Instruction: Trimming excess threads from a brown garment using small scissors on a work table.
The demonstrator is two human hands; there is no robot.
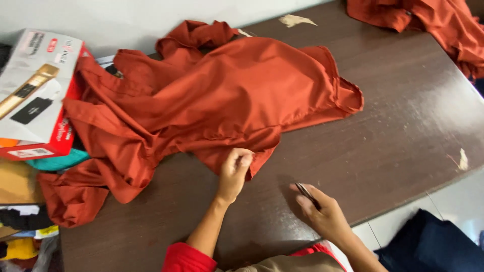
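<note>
A rust-orange garment (212,100) lies spread and crumpled over the dark brown table (403,131). My left hand (234,174) pinches the near hem of this garment between thumb and fingers. To its right, my right hand (322,214) rests near the table's front edge and holds a small dark metal tool (306,193), likely thread snips, its tip pointing up-left. The two hands are apart, with bare tabletop between them.
A white and red cardboard box (38,90) sits at the left on a pile of mixed cloth (20,201). Another rust-orange garment (433,25) lies at the far right corner. Dark blue cloth (433,247) lies below the table's right edge. Small paper scraps (295,20) dot the table.
</note>
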